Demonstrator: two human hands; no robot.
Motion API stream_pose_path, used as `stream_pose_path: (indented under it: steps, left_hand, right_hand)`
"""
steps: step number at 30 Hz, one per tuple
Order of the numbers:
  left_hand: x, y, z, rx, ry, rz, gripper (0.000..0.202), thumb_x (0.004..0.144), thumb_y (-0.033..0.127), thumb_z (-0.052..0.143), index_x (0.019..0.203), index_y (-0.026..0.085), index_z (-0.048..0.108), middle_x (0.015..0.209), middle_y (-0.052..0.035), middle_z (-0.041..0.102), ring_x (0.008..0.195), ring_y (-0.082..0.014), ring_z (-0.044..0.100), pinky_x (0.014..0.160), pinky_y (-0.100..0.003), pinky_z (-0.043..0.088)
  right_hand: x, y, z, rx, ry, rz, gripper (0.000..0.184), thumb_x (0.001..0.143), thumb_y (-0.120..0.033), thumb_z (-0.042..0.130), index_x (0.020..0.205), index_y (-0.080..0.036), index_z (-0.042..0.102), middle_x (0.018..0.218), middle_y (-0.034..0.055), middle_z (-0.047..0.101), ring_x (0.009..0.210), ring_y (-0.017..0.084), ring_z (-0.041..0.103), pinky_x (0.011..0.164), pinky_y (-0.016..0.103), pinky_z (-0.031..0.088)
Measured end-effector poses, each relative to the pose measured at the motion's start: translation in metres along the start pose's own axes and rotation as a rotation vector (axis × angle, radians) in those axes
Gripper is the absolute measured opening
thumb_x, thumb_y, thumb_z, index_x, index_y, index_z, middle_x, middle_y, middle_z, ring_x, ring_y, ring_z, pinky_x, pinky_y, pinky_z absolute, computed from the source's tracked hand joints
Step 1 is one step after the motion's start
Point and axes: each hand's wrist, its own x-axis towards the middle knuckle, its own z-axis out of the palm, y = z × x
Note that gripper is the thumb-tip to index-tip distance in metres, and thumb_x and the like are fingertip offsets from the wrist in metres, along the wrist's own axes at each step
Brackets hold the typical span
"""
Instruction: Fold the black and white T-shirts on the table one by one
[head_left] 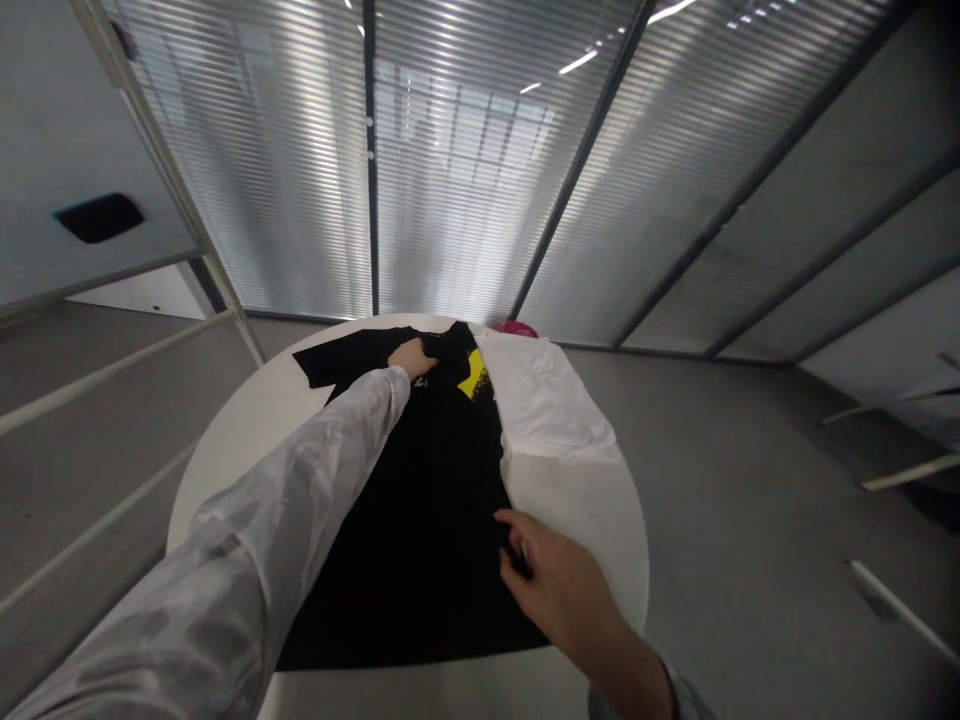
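1. The black T-shirt [420, 520] lies spread flat along the middle of the round white desk [225, 450], collar end away from you, with a yellow print [474, 375] showing near the top.
2. It looks light, soft and limp; judge that it will sag and crease wherever it is unsupported, and slide easily on the smooth desk. Hems, side edges and shoulders seem the best places to take hold.
3. Your left hand [412, 357] reaches to the far end and rests on the fabric near the collar, fingers curled down; whether it pinches cloth, you cannot tell.
4. Your right hand [551, 580] sits at the shirt's near right edge, fingers bent onto the fabric, seemingly pinching it.
5. A white garment [547, 405] lies just beside the shirt on the right, touching its edge.
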Motion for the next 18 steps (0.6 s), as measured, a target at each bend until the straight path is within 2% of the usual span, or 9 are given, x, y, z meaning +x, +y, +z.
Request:
stream_pose_path:
  steps: [3,6,9,12,15,18]
  left_hand:
    - [0.014,-0.001,0.004,-0.026,-0.002,0.03,0.032,0.072,0.036,0.092,0.1,0.023,0.082,0.111,-0.0126,0.083,0.113,-0.0347,0.077,0.095,-0.039,0.058]
    - [0.029,0.0,0.004,-0.061,-0.015,0.051,0.019,0.078,0.031,0.085,0.093,0.019,0.082,0.103,-0.0119,0.083,0.104,-0.0298,0.078,0.09,-0.034,0.059]
    - [0.045,-0.001,-0.001,-0.088,-0.023,0.033,0.021,0.086,0.033,0.079,0.097,0.015,0.081,0.1,-0.0151,0.083,0.095,-0.0285,0.079,0.083,-0.035,0.06]
    - [0.055,-0.001,-0.005,-0.102,-0.086,0.017,0.028,0.089,0.041,0.078,0.095,0.013,0.08,0.087,-0.0156,0.08,0.079,-0.0284,0.078,0.072,-0.036,0.06]
    - [0.055,0.001,-0.005,-0.096,-0.16,0.055,0.034,0.079,0.047,0.088,0.083,0.014,0.079,0.075,-0.0124,0.077,0.075,-0.0296,0.077,0.071,-0.036,0.059]
    - [0.053,0.004,0.0,-0.095,-0.189,0.131,0.03,0.064,0.04,0.097,0.073,0.019,0.079,0.074,-0.0077,0.077,0.084,-0.0302,0.077,0.08,-0.036,0.06]
  right_hand:
    - [-0.01,-0.005,0.005,0.027,-0.079,-0.003,0.05,0.091,-0.015,0.063,0.139,-0.026,0.069,0.097,0.0002,0.077,0.077,0.019,0.074,0.071,0.03,0.051]
    - [-0.015,-0.005,0.006,0.059,-0.107,0.002,0.044,0.088,-0.011,0.062,0.129,-0.026,0.071,0.094,-0.0008,0.074,0.077,0.018,0.072,0.071,0.03,0.049]
    - [-0.016,-0.004,0.005,0.115,-0.097,0.0,0.036,0.089,-0.011,0.06,0.118,-0.028,0.073,0.092,-0.0012,0.073,0.079,0.018,0.071,0.072,0.03,0.049]
    - [-0.017,-0.005,0.006,0.19,-0.073,-0.005,0.027,0.091,-0.013,0.059,0.109,-0.028,0.072,0.091,-0.0016,0.073,0.079,0.017,0.07,0.071,0.029,0.049]
    - [-0.018,-0.006,0.01,0.232,-0.052,-0.034,0.027,0.091,-0.011,0.058,0.109,-0.028,0.071,0.092,-0.0015,0.073,0.078,0.017,0.069,0.07,0.028,0.049]
    - [-0.019,-0.005,0.015,0.232,-0.058,-0.066,0.032,0.088,-0.007,0.058,0.109,-0.028,0.07,0.094,-0.0018,0.073,0.08,0.017,0.069,0.071,0.028,0.05]
